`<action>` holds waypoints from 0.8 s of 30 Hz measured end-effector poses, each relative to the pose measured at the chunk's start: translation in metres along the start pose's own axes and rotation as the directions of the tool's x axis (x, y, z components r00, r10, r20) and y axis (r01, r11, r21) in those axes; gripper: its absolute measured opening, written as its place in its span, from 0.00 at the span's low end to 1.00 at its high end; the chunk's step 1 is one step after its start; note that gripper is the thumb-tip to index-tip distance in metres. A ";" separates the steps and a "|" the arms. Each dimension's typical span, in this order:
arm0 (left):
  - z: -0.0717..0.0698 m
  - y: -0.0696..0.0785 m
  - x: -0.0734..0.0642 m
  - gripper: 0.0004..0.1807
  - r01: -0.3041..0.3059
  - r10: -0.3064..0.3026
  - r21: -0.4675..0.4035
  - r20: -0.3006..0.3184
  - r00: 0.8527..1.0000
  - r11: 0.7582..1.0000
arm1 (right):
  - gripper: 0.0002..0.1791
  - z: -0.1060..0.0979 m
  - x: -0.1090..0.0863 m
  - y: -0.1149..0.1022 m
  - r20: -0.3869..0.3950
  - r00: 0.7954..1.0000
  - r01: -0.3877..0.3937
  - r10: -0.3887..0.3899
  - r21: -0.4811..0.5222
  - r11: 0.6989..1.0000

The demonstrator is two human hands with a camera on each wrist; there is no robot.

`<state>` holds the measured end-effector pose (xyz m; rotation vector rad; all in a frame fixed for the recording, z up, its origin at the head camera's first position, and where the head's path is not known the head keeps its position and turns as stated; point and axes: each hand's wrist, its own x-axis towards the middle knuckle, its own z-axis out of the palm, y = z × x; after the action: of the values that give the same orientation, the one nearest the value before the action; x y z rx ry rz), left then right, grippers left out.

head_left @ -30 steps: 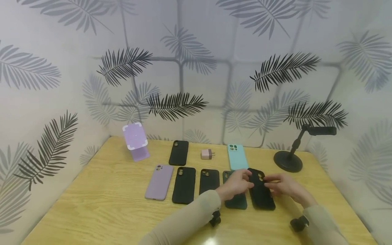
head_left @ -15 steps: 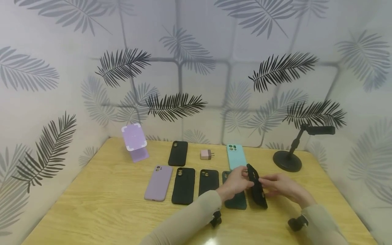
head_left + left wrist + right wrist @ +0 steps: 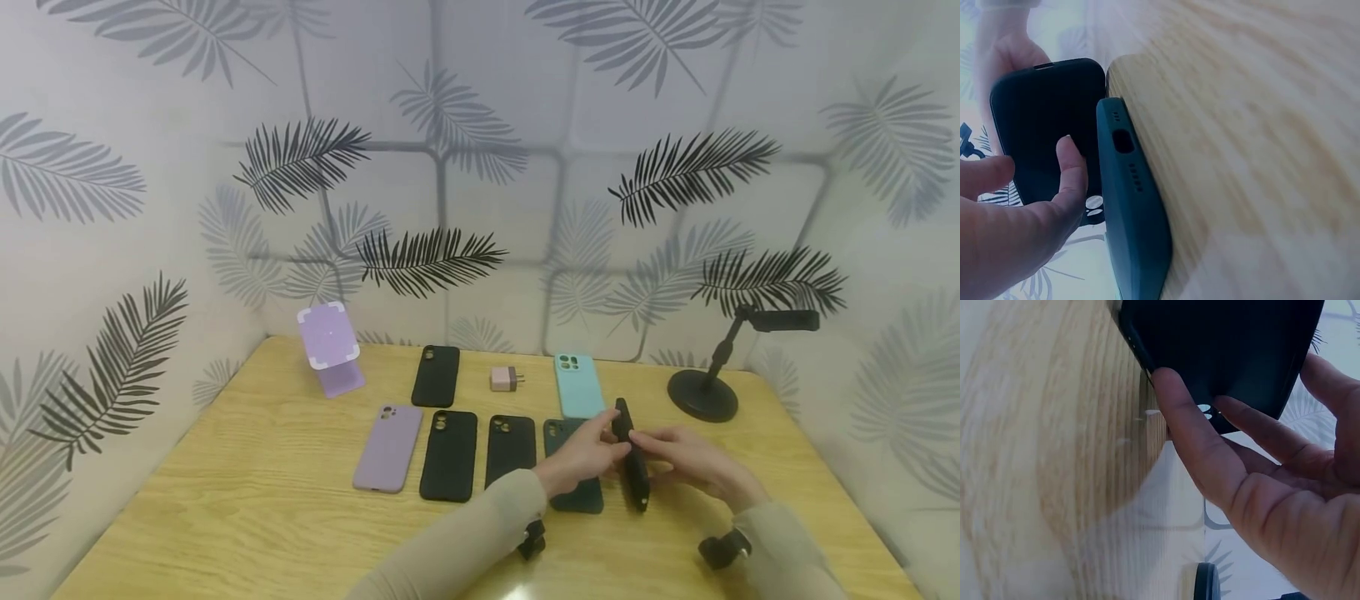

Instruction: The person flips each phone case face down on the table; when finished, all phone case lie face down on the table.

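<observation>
A black phone case (image 3: 636, 475) stands tipped up on its long edge at the right of the row, its narrow side toward the head camera. My left hand (image 3: 583, 457) holds it from the left; in the left wrist view the thumb (image 3: 999, 172) meets one edge and a finger lies across its face. From the right, my right hand (image 3: 693, 460) grips the case, fingers spread over an edge and a face in the right wrist view. Beneath the left forearm lies a dark green phone case (image 3: 579, 500), partly hidden. A turquoise phone case (image 3: 581, 392) lies just behind.
More cases lie leftward: black ones (image 3: 448, 457) (image 3: 513, 450) (image 3: 436, 379) and a lilac phone case (image 3: 387, 450). At the back are a pink charger plug (image 3: 504, 379), a purple phone stand (image 3: 330, 337) and a black stand (image 3: 703, 395). A patterned wall borders the wooden table (image 3: 247, 467).
The black case lay with its camera-hole side showing, then was lifted by its right side and tilted up onto its long edge between both hands. The other cases have stayed put.
</observation>
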<state>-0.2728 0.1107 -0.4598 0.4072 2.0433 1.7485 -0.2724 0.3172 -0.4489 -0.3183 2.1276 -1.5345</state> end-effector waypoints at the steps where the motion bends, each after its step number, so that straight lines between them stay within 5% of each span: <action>1: 0.000 -0.001 0.000 0.32 0.003 -0.004 0.013 0.007 1.000 1.000 | 0.32 0.000 0.001 0.001 0.003 1.000 -0.004 0.004 0.008 1.000; 11: -0.005 0.000 -0.003 0.30 0.023 -0.031 0.071 0.118 0.993 0.997 | 0.38 -0.011 -0.001 0.009 0.071 0.998 -0.013 0.001 0.172 0.985; 17: -0.003 -0.001 -0.004 0.25 0.029 -0.043 0.103 0.138 0.990 0.994 | 0.39 -0.025 -0.006 0.018 0.011 1.000 -0.031 0.030 0.140 0.990; 24: -0.002 0.002 -0.006 0.23 0.032 -0.048 0.118 0.139 0.989 0.992 | 0.34 -0.034 -0.014 0.025 0.026 0.999 0.023 -0.026 0.116 0.993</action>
<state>-0.2686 0.1066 -0.4565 0.5069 2.0427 1.5366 -0.2757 0.3599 -0.4601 -0.3246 2.0111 -1.6496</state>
